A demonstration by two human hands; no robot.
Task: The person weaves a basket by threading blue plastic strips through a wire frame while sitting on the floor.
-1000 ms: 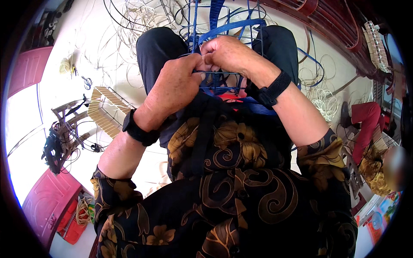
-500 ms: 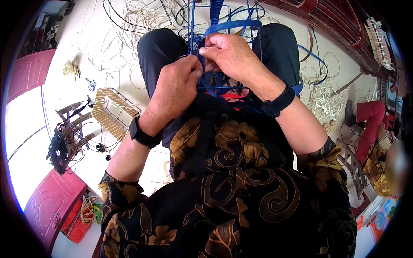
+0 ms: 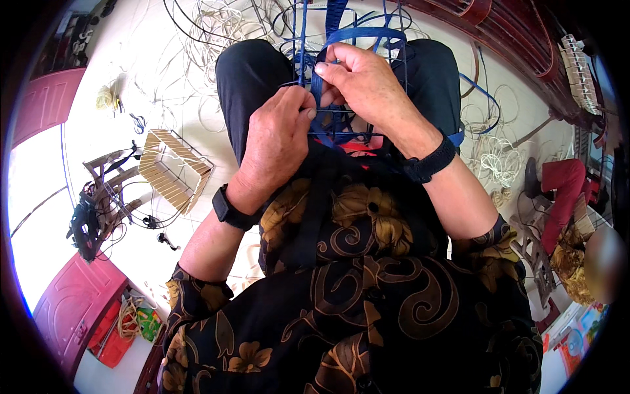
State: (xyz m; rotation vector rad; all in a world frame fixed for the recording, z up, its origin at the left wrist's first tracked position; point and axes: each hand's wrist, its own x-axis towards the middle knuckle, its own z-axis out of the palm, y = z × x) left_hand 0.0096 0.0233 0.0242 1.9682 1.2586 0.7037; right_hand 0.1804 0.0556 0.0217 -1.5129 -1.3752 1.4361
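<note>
A wire frame (image 3: 301, 56) with blue rods stands between my knees, partly wrapped in blue strap. My right hand (image 3: 371, 82) pinches the flat blue strap (image 3: 367, 32) between thumb and forefinger, and the strap arches over the upper part of the frame. Just left of it, my left hand (image 3: 279, 128) is closed with its fingertips at the frame's left rod. What those fingers grip is hidden. A dark band circles each of my wrists.
Loose pale cord (image 3: 213, 39) lies tangled on the floor beyond my left knee, with another coil (image 3: 500, 161) at the right. A tan slatted frame (image 3: 161, 167) rests at the left beside a dark wooden stool (image 3: 108, 177). At the right edge sits another person in red trousers (image 3: 563, 203).
The whole view has shifted slightly, so both hands and the frame appear a little farther right. Both hands keep nearly the same grip. The right hand still pinches the strap.
</note>
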